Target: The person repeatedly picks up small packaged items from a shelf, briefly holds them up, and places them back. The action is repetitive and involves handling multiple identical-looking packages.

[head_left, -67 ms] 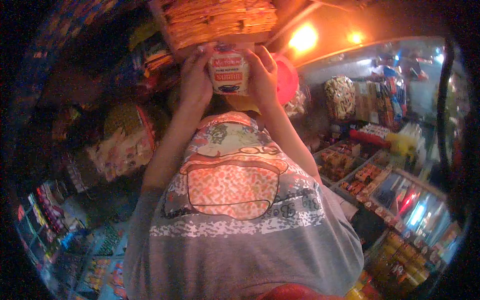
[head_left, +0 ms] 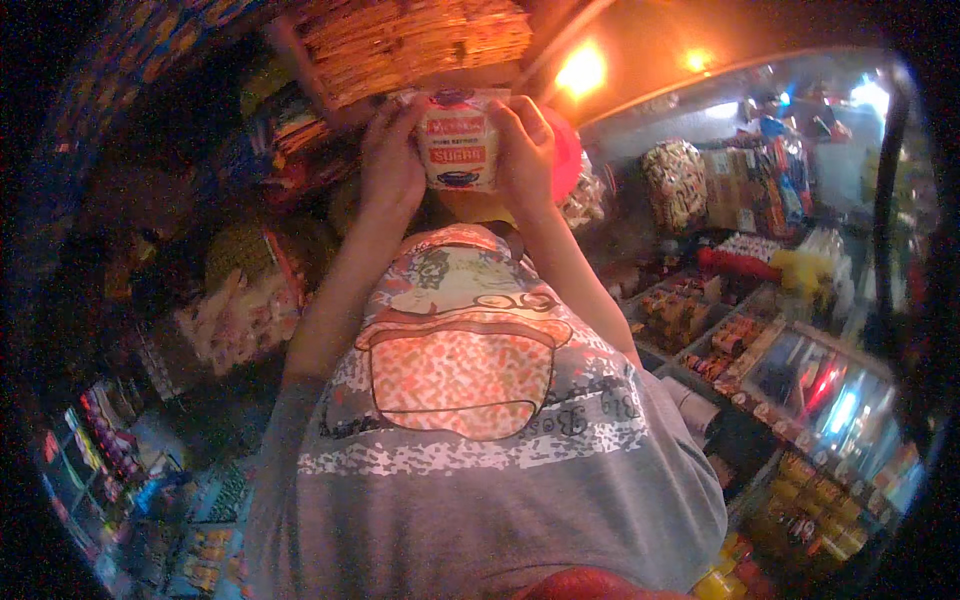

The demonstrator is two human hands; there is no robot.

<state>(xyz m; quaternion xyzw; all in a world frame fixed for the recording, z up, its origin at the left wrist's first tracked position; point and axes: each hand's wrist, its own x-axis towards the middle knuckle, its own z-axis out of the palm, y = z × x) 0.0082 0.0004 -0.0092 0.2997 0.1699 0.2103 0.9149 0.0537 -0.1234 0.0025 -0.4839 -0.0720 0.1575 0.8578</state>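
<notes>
Packet held up between 2 hands

White packet [head_left: 458, 155], red and blue print facing the wearer, out ahead of the chest, upper middle of view. Left hand [head_left: 393, 150] half curled along its left side, right hand [head_left: 524, 150] along its right; both part-open to the packet's width, gripping it between them. Fingertips behind: cannot tell.

Change: room slides slightly left in view, packet's top edge shows more clearly. Packet and hands keep their place, so the 2-handed hold looks unbroken.

Textures: packet boxy, soft-cornered, lightly creased; paper or film, cannot tell. Below, grey T-shirt [head_left: 460, 500], soft cloth, speckled print. Above, stack of thin ragged layers [head_left: 420, 45], orange-lit. Past right hand, smooth pink-red rounded object [head_left: 567, 165]; further right, bulging bag of pale pieces [head_left: 672, 180], glossy flat panel [head_left: 820, 385]
</notes>
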